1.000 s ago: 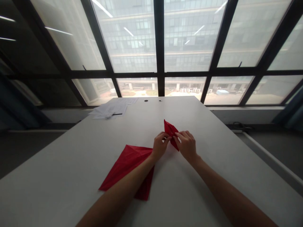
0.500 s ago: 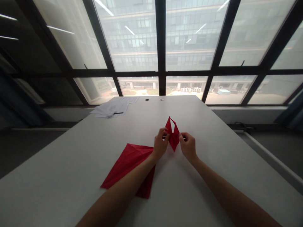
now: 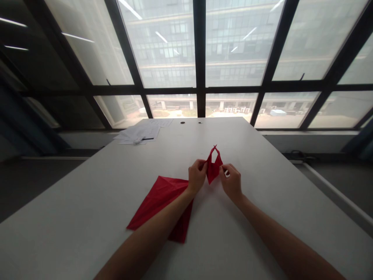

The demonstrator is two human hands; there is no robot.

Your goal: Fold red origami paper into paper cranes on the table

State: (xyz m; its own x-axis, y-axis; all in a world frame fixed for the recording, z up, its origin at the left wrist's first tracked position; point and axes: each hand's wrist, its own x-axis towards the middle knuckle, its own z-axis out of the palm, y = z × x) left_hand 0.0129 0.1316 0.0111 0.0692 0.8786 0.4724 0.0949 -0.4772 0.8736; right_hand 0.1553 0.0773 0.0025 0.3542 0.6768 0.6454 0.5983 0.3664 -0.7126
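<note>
A small piece of folded red paper point(image 3: 214, 169) is held up between my two hands, over the white table point(image 3: 247, 233). Its two narrow points rise at the top and cross at their tips, leaving a gap below them. My left hand point(image 3: 198, 174) pinches its left edge, and my right hand point(image 3: 231, 179) pinches the right edge. Under my left forearm lies a larger sheet of red paper point(image 3: 157, 198), creased and flat on the table, partly covered by the arm.
Loose white papers point(image 3: 140, 132) are spread at the table's far left, with a dark pen point(image 3: 147, 139) on them. Two small round holes show near the far edge. Large dark-framed windows point(image 3: 200, 58) stand beyond the table.
The folded paper's upper points have come together and now cross at the tips. Its lower tip has shifted slightly left. Both hands keep their pinch in nearly the same place.
</note>
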